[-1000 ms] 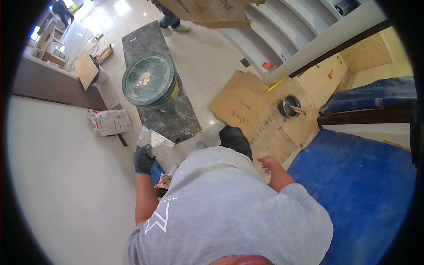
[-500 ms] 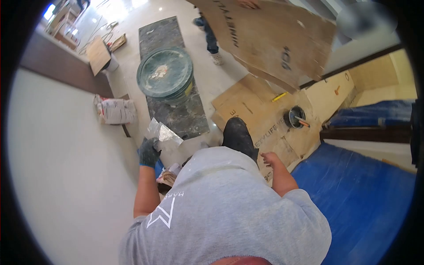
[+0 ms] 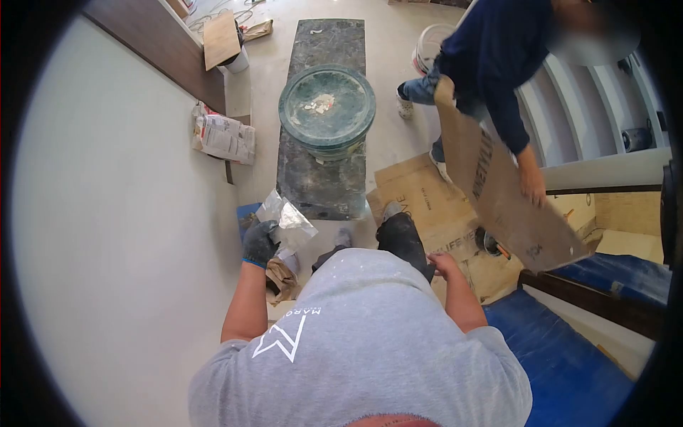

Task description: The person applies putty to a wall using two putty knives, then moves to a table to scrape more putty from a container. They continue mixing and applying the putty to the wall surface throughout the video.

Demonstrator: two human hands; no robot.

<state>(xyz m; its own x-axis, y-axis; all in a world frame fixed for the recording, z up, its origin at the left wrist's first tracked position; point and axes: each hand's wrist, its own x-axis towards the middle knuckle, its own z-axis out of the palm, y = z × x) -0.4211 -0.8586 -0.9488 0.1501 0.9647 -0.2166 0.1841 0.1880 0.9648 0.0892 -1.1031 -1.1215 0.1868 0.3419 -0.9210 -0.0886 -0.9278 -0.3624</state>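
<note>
Gripping a crinkled plastic sheet (image 3: 292,219) in the gloved left hand (image 3: 260,243), clamped on its near side as half a second ago, spread just beyond the fingers and nearer than the lidded bucket (image 3: 327,110) on the dark board (image 3: 320,196). Holding the bare right hand (image 3: 442,266) beside the dark trouser leg (image 3: 407,238), bent at the fingers but too hidden to tell whether apart or together. Farther out, now showing the torso of a co-worker (image 3: 491,53) instead of little more than legs, and the cardboard sheet (image 3: 491,196) swung down and right, partly covering the black pot (image 3: 487,242).
</note>
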